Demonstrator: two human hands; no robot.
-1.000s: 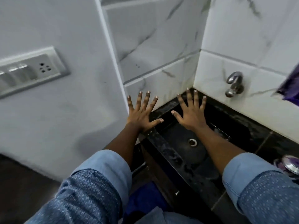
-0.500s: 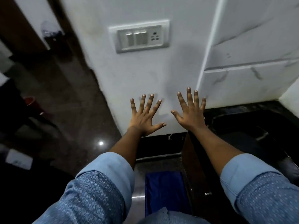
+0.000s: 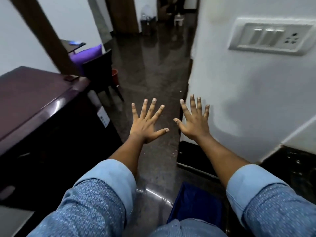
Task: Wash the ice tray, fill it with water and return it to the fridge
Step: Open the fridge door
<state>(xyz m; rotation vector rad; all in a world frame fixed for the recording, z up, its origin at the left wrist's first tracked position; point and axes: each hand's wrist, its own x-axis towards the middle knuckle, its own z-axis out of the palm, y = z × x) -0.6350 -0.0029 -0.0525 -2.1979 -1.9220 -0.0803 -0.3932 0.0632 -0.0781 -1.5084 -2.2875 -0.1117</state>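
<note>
As our view swings left, away from the black sink that lay under our hands a second ago, the room opens up. At far left stands a dark maroon fridge [image 3: 39,100], seen from above, with a white sticker [image 3: 103,117] on its front; its door appears closed. Beyond it, a dark chair [image 3: 100,72] with a purple cushion [image 3: 85,54] sits on the glossy dark stone floor [image 3: 153,65], which runs off down a hallway.

In the middle, our left hand [image 3: 147,122] is held out in the air, palm down, fingers straight and spread, holding nothing. Just beside it, our right hand [image 3: 195,124] is the same: flat, spread and empty. Both have kept this pose through the turn; only the background has changed. Rolled blue sleeves [image 3: 95,199] cover the upper forearms.

To the right rises a white wall [image 3: 248,100] with a switch plate [image 3: 270,38], which was near centre half a second ago and is now at upper right. At lower right a corner of the black bench [image 3: 290,166] shows, and left of it a blue mat [image 3: 193,202] lies on the floor.

The ice tray is nowhere in view; we judge that it is probably inside the fridge. Washing has not begun. The turn suggests fetching the tray comes first, which would mean reaching left for the fridge door.
</note>
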